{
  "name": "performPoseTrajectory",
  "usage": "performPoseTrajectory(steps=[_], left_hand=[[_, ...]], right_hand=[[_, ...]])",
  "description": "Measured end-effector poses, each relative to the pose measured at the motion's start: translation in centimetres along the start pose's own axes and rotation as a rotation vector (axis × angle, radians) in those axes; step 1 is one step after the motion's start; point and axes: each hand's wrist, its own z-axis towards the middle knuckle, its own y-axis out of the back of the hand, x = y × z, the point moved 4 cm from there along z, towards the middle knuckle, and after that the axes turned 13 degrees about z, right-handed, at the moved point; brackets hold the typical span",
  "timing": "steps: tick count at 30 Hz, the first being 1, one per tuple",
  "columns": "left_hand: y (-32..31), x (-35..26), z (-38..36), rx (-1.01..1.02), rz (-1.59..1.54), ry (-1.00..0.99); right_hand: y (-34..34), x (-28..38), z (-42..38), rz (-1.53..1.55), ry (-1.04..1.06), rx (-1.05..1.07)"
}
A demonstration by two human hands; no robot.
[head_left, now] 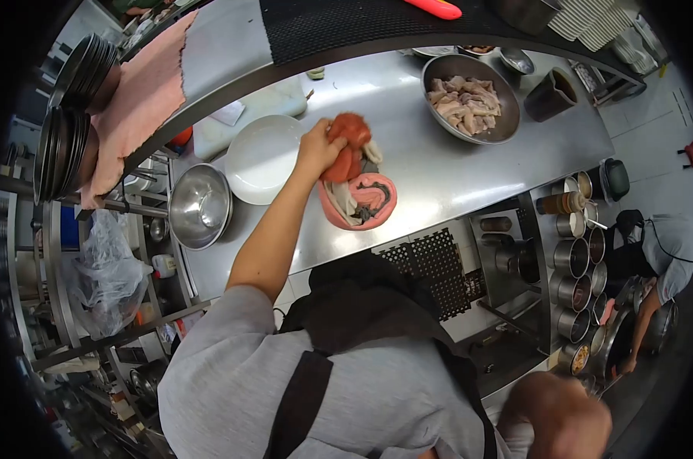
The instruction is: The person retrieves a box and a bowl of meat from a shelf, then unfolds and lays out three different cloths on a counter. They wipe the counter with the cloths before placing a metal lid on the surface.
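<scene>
My left hand (321,151) is closed round a bunched orange-red cloth (349,131), just above the steel table. Right below and partly behind it lies a folded bundle of pink, grey and whitish cloths (373,203), curled up at the table's front edge; the red cloth overlaps its upper side in this view. To the left of my forearm is a large white plate (258,164). Low at the right, close to my body and away from the table, my right hand (566,417) is bent and smeared by motion, its fingers unclear.
A steel bowl of raw meat pieces (469,105) and a dark jug (551,96) stand at the table's right. An empty steel bowl (200,206) is at the left, near a cutting board (216,138). A shelf (316,34) overhangs the back. Another person (667,249) works at right.
</scene>
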Motion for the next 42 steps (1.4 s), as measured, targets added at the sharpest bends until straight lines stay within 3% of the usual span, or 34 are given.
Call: performPoseTrajectory(steps=[1, 2, 4, 6, 7, 8, 11, 13, 16, 18, 20, 23, 24, 30, 32, 35, 36, 39, 42], left_hand=[[0.1, -0.8, 1.1, -0.013, -0.021, -0.010], [-0.7, -1.2, 2.5, -0.036, -0.114, -0.028], [-3.2, -2.6, 5.3, 0.019, -0.371, 0.000], [-6.8, -3.5, 8.0, 0.097, -0.326, 0.058], [-9.4, -3.2, 8.9, 0.182, -0.378, 0.019], [-11.2, -3.4, 8.7, 0.417, -0.502, 0.102], [-10.4, -3.9, 6.6, 0.624, -0.426, 0.227], [-8.9, -1.4, 7.5, 0.288, 0.171, -0.069], [-8.1, 3.9, 8.2, 0.305, 0.434, -0.057], [-6.9, 5.2, 8.7, 0.335, 0.550, -0.017], [-7.2, 5.4, 9.0, 0.529, 0.717, -0.046], [-7.9, 5.4, 8.9, 0.663, 0.689, 0.088], [-9.1, 5.9, 8.5, 0.671, 0.684, 0.088], [-10.9, 5.2, 8.9, 0.495, 0.807, 0.119], [-11.7, 4.8, 8.8, 0.597, 0.705, 0.082], [-10.5, 3.5, 8.4, 0.445, 0.474, -0.028], [-9.8, 3.1, 8.4, 0.447, 0.471, -0.034], [-6.8, 0.3, 7.5, 0.410, 0.254, -0.121], [-3.9, -1.5, 7.3, 0.339, 0.152, -0.151]], right_hand=[[-8.4, -3.0, 4.1, -0.426, 0.195, 0.724], [-10.2, -4.6, 5.3, -0.366, 0.307, 0.803], [-10.8, -6.9, 5.3, -0.169, 0.207, 0.733], [-10.8, -9.0, 4.2, -0.061, 0.189, 0.631], [-10.3, -9.6, 3.7, 0.041, 0.176, 0.529], [-10.2, -9.7, 3.4, 0.051, 0.172, 0.499], [-9.4, -9.2, 3.8, 0.162, 0.201, 0.411], [-8.7, -9.1, 4.3, 0.193, 0.221, 0.399], [-8.2, -9.3, 5.0, -0.040, 0.288, 0.468], [-7.8, -9.5, 5.0, -0.018, 0.279, 0.471], [-7.6, -9.8, 5.0, -0.009, 0.267, 0.481], [-6.8, -9.6, 4.6, 0.090, 0.195, 0.462], [-6.4, -7.9, 4.3, -0.005, 0.218, 0.455], [-6.9, -11.9, 5.5, -0.037, 0.210, 0.515], [-6.8, -12.1, 5.1, -0.076, 0.201, 0.518], [-4.9, -13.0, 4.0, -0.176, -0.206, 0.505], [-3.9, -12.7, 2.6, -0.245, -0.050, 0.550], [-3.2, -14.7, 3.8, -0.414, -0.186, 0.543], [-4.3, -15.8, 4.8, -0.230, -0.195, 0.697]])
